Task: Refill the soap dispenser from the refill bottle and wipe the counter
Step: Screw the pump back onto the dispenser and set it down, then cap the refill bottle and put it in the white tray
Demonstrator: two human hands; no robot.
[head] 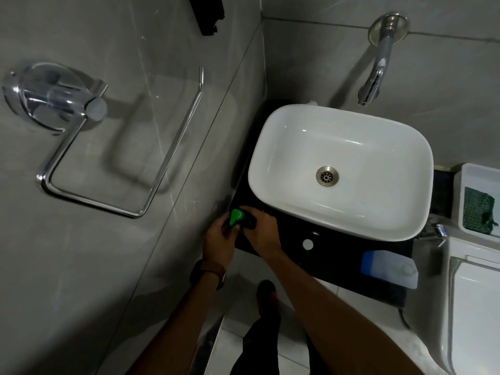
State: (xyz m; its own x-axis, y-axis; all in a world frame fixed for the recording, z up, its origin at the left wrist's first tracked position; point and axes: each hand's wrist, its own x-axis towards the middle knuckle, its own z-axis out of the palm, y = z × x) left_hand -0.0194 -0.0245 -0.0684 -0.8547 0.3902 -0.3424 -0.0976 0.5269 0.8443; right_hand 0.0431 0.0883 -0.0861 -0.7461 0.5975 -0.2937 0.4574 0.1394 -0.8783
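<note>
Glossy black counter (332,262), chrome tap (374,77)

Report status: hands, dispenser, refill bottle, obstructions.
Both hands, left and right, on soap dispenser at counter's left corner. Refill bottle lies untouched at the counter's right end. Nothing between them but a small white cap.

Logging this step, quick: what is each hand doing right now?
Left hand: holds the dispenser by its side.
Right hand: grips the dispenser from the other side, below the green pump.
</note>
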